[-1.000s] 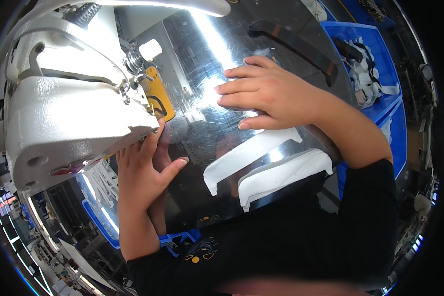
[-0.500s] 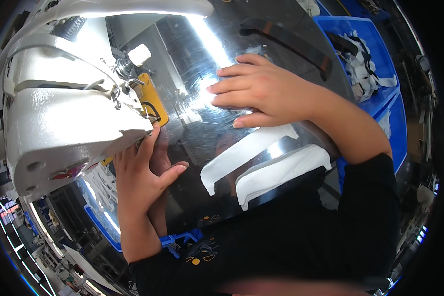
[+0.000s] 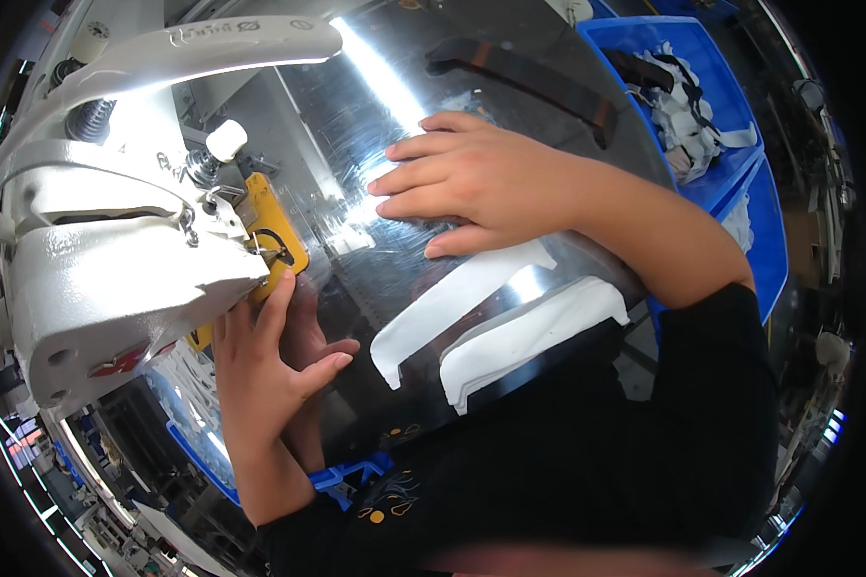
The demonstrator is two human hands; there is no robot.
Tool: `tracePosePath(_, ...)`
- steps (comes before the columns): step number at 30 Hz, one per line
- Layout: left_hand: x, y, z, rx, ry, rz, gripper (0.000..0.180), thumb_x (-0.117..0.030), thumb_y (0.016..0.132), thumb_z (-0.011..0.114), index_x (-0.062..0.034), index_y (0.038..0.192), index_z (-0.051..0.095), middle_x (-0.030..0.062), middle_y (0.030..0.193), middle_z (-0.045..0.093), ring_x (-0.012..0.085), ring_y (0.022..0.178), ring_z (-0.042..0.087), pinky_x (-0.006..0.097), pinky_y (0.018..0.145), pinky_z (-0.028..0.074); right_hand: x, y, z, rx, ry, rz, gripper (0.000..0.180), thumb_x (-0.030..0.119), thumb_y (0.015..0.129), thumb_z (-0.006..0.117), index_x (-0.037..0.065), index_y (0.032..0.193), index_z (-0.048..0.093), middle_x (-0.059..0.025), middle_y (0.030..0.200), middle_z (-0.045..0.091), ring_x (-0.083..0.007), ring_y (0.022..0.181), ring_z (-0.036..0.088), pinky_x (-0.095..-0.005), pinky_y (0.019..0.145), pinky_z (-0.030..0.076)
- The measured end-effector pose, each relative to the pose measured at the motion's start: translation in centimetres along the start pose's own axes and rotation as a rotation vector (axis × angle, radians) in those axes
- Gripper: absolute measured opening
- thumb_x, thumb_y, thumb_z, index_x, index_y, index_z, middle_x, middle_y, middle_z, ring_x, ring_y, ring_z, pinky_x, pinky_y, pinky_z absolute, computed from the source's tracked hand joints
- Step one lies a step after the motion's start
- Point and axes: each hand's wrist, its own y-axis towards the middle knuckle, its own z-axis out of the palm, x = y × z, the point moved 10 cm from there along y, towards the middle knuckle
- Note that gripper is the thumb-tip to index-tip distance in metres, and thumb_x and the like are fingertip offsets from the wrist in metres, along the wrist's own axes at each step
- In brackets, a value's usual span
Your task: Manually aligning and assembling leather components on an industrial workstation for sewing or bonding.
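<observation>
Polished steel counter [image 3: 510, 144] beneath a white industrial sewing machine [image 3: 106, 260]. Since a second ago, the left hand [image 3: 269, 370] stays open beside the yellow needle guard [image 3: 274, 245]; the right hand [image 3: 471, 183], flat, has slid toward the far edge, off two white curved fabric pieces [image 3: 496, 317] near the front edge.

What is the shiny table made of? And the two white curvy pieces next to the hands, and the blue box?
The table looks like polished metal: it mirrors the lamp and the right hand. The white pieces look like soft, matte fabric or foam, flat with cut edges; which one is hard to tell. The blue box looks like smooth moulded plastic.
</observation>
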Motion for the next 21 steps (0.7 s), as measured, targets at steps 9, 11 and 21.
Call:
tracePosePath(9,-1.4,-0.8,-0.2,0.001,0.033,0.019,0.096,-0.062,0.068,0.092,-0.0166,0.149,0.068,0.0271,0.152,0.053,0.0491,0.141,0.051,0.058,0.115,0.045,0.4,0.5,0.3,0.084,-0.093,-0.032,0.055,0.042,0.099,0.076,0.014,0.145,0.069,-0.0046,0.157,0.064,-0.0304,0.154,0.050,-0.0585,0.127,0.035)
tracePosePath(11,-2.3,-0.8,-0.3,0.013,0.060,0.059,0.093,-0.060,0.069,0.092,-0.0144,0.147,0.070,0.0269,0.154,0.052,0.0482,0.141,0.051,0.056,0.115,0.046,0.5,0.6,0.1,0.026,-0.169,-0.079,0.053,0.045,0.098,0.077,0.015,0.141,0.071,-0.0036,0.152,0.067,-0.0267,0.147,0.056,-0.0532,0.120,0.043)
tracePosePath(21,-4.7,-0.1,0.2,0.011,0.059,0.134,0.095,-0.062,0.071,0.091,-0.0189,0.152,0.067,0.0281,0.156,0.052,0.0478,0.144,0.050,0.057,0.120,0.041,0.7,0.2,-0.2,0.099,-0.166,-0.092,0.059,0.048,0.098,0.077,0.013,0.144,0.068,-0.0091,0.154,0.065,-0.0314,0.148,0.056,-0.0548,0.120,0.043)
